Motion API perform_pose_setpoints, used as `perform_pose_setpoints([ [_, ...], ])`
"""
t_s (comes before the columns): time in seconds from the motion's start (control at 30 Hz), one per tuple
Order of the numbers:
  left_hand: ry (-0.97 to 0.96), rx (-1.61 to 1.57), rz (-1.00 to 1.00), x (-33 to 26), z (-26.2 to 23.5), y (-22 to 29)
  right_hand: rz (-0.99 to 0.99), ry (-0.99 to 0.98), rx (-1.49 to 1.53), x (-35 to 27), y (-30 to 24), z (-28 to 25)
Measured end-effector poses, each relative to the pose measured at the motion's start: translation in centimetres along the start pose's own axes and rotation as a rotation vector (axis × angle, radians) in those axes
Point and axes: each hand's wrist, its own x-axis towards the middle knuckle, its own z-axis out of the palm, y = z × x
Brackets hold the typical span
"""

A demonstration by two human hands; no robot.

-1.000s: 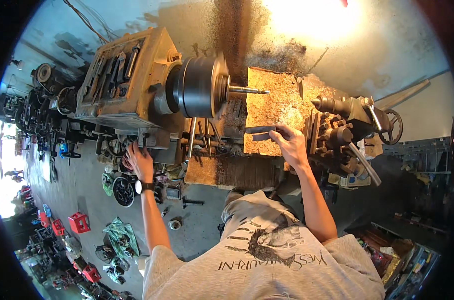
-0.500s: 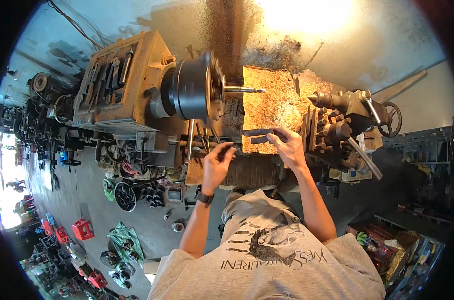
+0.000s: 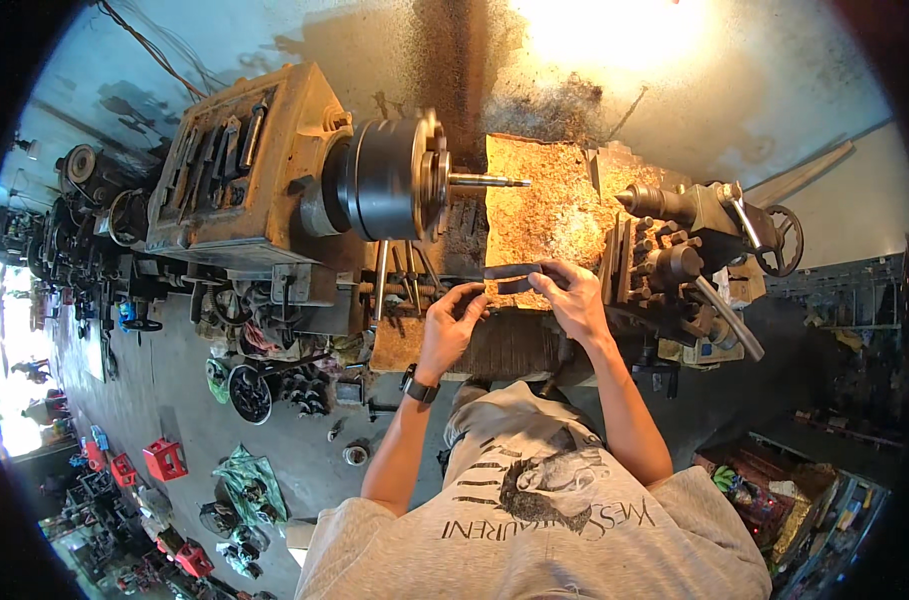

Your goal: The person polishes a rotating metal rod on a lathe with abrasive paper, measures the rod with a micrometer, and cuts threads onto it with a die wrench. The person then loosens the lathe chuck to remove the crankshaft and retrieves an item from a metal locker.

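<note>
My right hand (image 3: pixel 574 300) pinches a dark, bent strip that looks like emery cloth (image 3: pixel 514 271); its doubled ends point left. Close to those ends is my left hand (image 3: pixel 454 322), fingers curled, thumb and forefinger a little apart; whether they touch the strip is hard to see. Beyond my hands, the lathe chuck (image 3: pixel 389 178) has blurred jaws, as if spinning. A shiny slim metal shaft (image 3: pixel 489 180) sticks out of it to the right, with its end free. Both hands are nearer to me than the shaft.
The pointed tailstock (image 3: pixel 664 203) stands right of the shaft. Nearer is the tool post (image 3: pixel 674 265) with its long handle (image 3: pixel 729 318). A chip-covered board (image 3: pixel 539 190) lies behind. Tools rest on the headstock (image 3: pixel 274 200). Red crates (image 3: pixel 164 459) and machine parts stand on the floor at left.
My left hand has moved up and right to the strip's ends. My right hand has hardly shifted and still holds the strip. The blurred chuck jaws look different.
</note>
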Motion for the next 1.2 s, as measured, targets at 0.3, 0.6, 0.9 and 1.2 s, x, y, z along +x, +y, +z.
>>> perform_pose_setpoints([
  [0.3, -0.020, -0.017, -0.015, -0.1, 0.3, 0.3, -0.064, 0.038, 0.014, -0.1, 1.6, 0.5],
  [0.6, -0.013, -0.018, -0.014, -0.2, 0.4, 0.8, -0.033, 0.021, 0.030, -0.4, 0.9, 0.6],
  [0.9, -0.026, -0.015, -0.032, 0.3, 0.5, 1.4, -0.378, 0.050, -0.072, -1.8, -2.7, 1.1],
  [1.2, 0.172, -0.058, 0.066, -0.7, 0.0, 3.7, -0.354, -0.152, -0.168, -3.3, -5.7, 2.7],
])
